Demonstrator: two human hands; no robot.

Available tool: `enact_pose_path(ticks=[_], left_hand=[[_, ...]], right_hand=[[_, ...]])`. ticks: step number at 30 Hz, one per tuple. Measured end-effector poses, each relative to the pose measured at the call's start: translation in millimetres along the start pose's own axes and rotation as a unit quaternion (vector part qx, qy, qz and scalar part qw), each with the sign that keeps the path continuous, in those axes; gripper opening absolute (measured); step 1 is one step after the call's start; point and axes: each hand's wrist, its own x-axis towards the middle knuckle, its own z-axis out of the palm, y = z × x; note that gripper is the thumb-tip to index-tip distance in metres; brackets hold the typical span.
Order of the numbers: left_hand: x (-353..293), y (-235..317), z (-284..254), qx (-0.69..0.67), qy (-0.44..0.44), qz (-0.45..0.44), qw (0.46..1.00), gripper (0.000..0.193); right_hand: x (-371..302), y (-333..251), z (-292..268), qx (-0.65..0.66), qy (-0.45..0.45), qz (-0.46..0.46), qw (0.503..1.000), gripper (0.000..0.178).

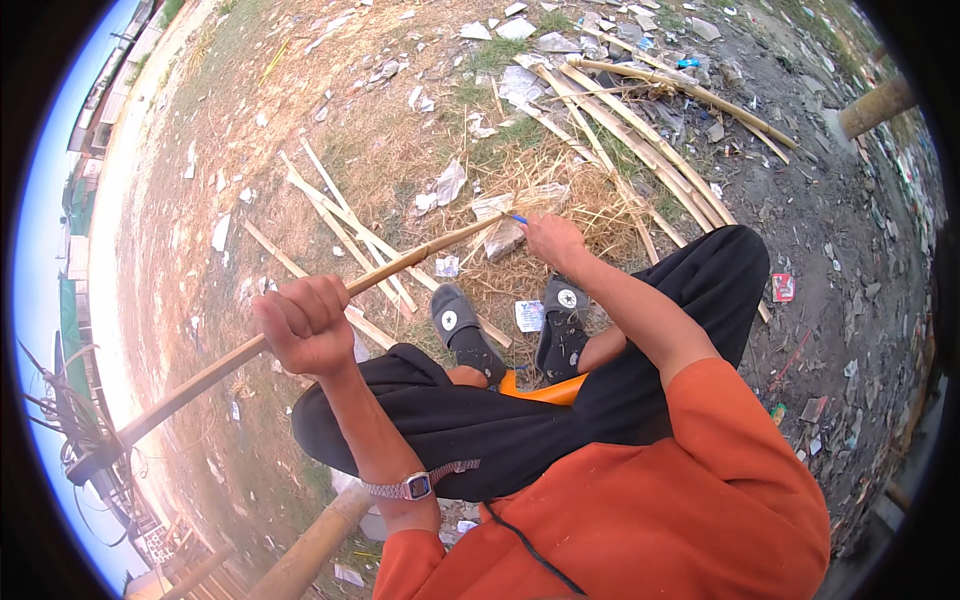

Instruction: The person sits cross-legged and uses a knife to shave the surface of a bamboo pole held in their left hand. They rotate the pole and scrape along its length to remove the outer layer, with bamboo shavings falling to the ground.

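My left hand (305, 325) is closed in a fist round a long bamboo strip (430, 248), with a metal wristwatch (415, 486) on that wrist. The strip slants from the lower left up to the middle, and its far tip reaches my right hand (553, 242). In my right hand's closed fingers is a small blue tool (517, 218), touching or very close to the strip's tip; its working edge is too small to make out. Beneath that tip lies a heap of pale shavings (592, 210) on the ground, just ahead of my sandalled feet (462, 330).
Several split bamboo strips (350, 222) lie crossed at left ahead. Longer bamboo pieces (650, 140) are piled at upper right. Scraps of litter (442, 185) dot the dry grass. A bamboo pole (318, 540) stands close at lower left, another post (878, 106) at far right.
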Motion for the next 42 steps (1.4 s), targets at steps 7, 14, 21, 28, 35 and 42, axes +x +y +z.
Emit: enact_pose_path(ticks=[7, 14, 21, 28, 35, 42], left_hand=[[1.3, -2.4, 4.5, -0.004, 0.04, -0.006, 0.999, 0.044], [2.1, 3.4, -5.9, 0.015, 0.078, 0.016, 0.997, 0.042], [8.1, -1.6, 7.5, 0.096, 0.091, 0.03, 0.991, 0.043], [10.5, 0.0, 12.0, 0.128, 0.128, 0.043, 0.983, 0.042], [3.2, -1.8, 2.9, 0.058, 0.199, 0.027, 0.978, 0.055], [2.5, -2.8, 9.7, 0.052, 0.23, 0.018, 0.972, 0.057]], right_hand=[[16.8, 6.3, 36.3, -0.024, 0.018, 0.076, 0.997, 0.034], [-8.5, -20.9, -8.4, 0.152, 0.099, 0.082, 0.98, 0.039], [-65.1, -67.9, -36.2, 0.374, 0.096, 0.008, 0.922, 0.04], [-105.6, -107.1, -57.0, 0.322, 0.058, -0.062, 0.943, 0.034], [-110.9, -109.9, -40.0, 0.252, 0.114, -0.06, 0.959, 0.03], [-103.8, -112.6, -33.4, 0.239, 0.121, -0.065, 0.961, 0.03]])
